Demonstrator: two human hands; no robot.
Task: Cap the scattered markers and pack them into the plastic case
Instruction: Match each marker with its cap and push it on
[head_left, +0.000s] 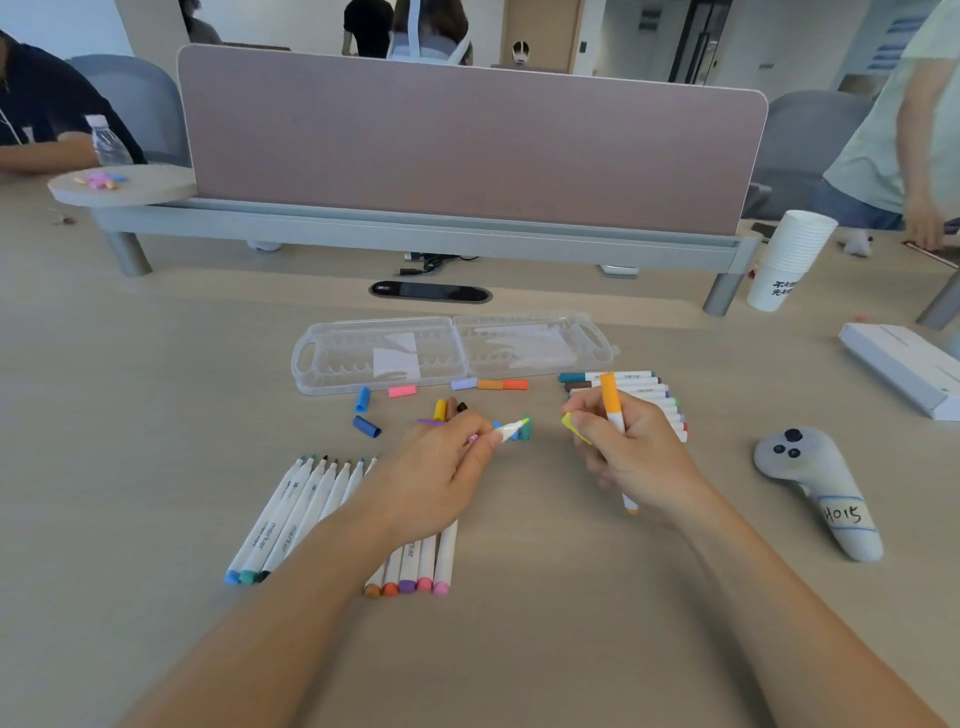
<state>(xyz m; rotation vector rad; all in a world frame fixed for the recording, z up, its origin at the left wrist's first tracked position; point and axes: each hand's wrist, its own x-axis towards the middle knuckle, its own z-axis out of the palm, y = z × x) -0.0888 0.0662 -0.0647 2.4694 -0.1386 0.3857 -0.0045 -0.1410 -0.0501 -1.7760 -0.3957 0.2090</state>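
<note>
**A:** What sits furthest left?

**B:** A row of uncapped markers (306, 512) lies on the table (519, 654), partly under the left forearm. The loose caps (367, 426) are scattered just beyond it.

**A:** And the left hand?

**B:** The left hand (436, 478) has its fingers curled round a white marker (511, 429). It pinches the marker near the pale green tip, which points right. Behind it the plastic case (332, 379) lies open and flat, with no markers in it.

**A:** The other side?

**B:** The right hand (631, 452) grips an orange marker (612, 402) upright, already capped. It seems to pinch a yellow-green cap (571, 421) at the fingertips, but the fingers hide most of it, so I'm not certain. The capped pile (649, 389) lies just beside that hand.

**A:** So which step is this?

**B:** Capping, I'd judge. Packing hasn't begun.

**A:** What does the next move need?

**B:** The cap's mouth has to line up with the green tip and push on straight. Holding two things in the right hand makes that fiddly, so it may help to set the orange marker on the pile first.
</note>
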